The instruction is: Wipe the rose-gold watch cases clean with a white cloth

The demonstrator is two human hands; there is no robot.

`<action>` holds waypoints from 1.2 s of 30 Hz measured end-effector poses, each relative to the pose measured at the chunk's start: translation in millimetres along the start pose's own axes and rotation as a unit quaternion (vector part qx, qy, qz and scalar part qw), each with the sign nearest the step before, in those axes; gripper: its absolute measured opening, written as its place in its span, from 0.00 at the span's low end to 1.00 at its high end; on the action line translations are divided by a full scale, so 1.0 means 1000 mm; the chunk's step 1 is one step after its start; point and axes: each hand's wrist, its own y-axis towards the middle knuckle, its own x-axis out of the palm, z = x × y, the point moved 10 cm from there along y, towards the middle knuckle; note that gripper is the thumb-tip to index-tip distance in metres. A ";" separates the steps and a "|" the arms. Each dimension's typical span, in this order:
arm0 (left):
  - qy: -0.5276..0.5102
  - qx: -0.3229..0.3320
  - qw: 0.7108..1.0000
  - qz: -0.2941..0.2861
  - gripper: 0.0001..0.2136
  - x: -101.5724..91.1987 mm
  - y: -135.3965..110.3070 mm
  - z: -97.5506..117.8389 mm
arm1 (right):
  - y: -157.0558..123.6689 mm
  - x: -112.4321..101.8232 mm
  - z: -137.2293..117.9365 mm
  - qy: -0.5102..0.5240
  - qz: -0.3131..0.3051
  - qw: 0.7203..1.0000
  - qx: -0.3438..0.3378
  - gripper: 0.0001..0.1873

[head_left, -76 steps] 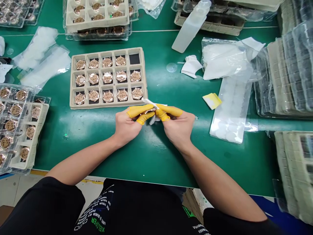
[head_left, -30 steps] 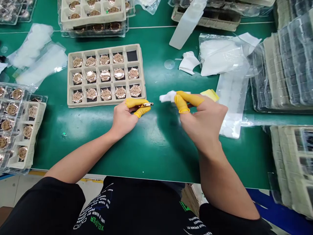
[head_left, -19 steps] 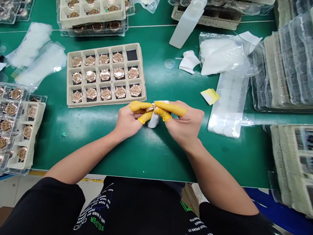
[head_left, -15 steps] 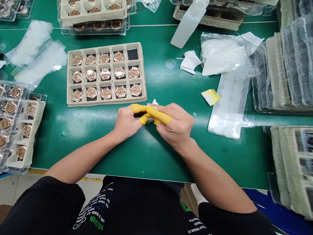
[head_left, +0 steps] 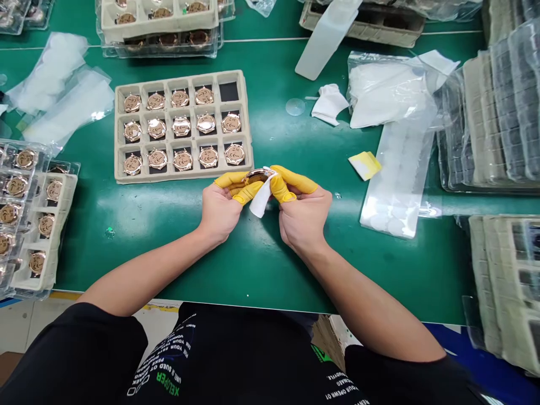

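Observation:
Yellow finger cots cover the thumb and forefinger of each hand. My left hand point(head_left: 223, 205) pinches a rose-gold watch case point(head_left: 256, 176) by its left side, tilted so that its edge shows. Against the case's right side, my right hand point(head_left: 301, 208) presses a white cloth point(head_left: 261, 201), whose loose end hangs down between the hands. Just beyond them lies a beige tray point(head_left: 184, 179) of similar watch cases, backs up, one per compartment. The compartment at its far right corner point(head_left: 229, 91) shows only a black pad.
More trays of watch cases stand at the left point(head_left: 46, 225) and far back point(head_left: 160, 28). Stacked trays point(head_left: 498, 124) rise on the right. Between lie a bag of white cloths point(head_left: 388, 95), a crumpled cloth point(head_left: 330, 105), a yellow-and-white piece point(head_left: 365, 165) and a clear strip point(head_left: 390, 197).
Both hands have turned and moved slightly apart, bringing the watch case's edge into sight. The white cloth now hangs toward me between them; before, fingers mostly covered it.

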 end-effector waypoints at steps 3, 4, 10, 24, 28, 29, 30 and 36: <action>0.005 -0.002 1.000 -0.009 0.21 0.002 0.000 0.000 | -0.003 0.000 -0.006 -0.048 -0.006 0.998 -0.037 0.18; 0.018 0.004 1.000 -0.018 0.20 0.003 0.000 0.001 | -0.002 0.000 -0.011 -0.089 -0.013 0.994 -0.061 0.16; 0.060 0.058 0.995 -0.052 0.14 0.010 -0.002 0.016 | 0.004 0.002 -0.049 -0.348 -0.043 0.913 -0.209 0.10; 0.250 0.110 0.961 -0.041 0.15 -0.034 0.100 0.075 | 0.034 -0.028 -0.070 -0.282 -0.032 0.944 -0.166 0.11; 0.290 0.064 0.954 -0.051 0.15 -0.036 0.193 0.072 | 0.022 -0.030 -0.089 -0.397 -0.001 0.875 -0.277 0.11; 0.312 0.045 0.947 -0.059 0.14 -0.033 0.213 0.066 | 0.020 -0.032 -0.089 -0.408 0.002 0.866 -0.289 0.10; 0.335 0.029 0.939 -0.070 0.12 -0.030 0.230 0.061 | 0.019 -0.033 -0.088 -0.415 0.005 0.860 -0.298 0.10; 0.451 0.110 0.885 -0.039 0.20 -0.021 0.263 0.079 | 0.035 -0.053 -0.077 -0.425 0.014 0.866 -0.264 0.13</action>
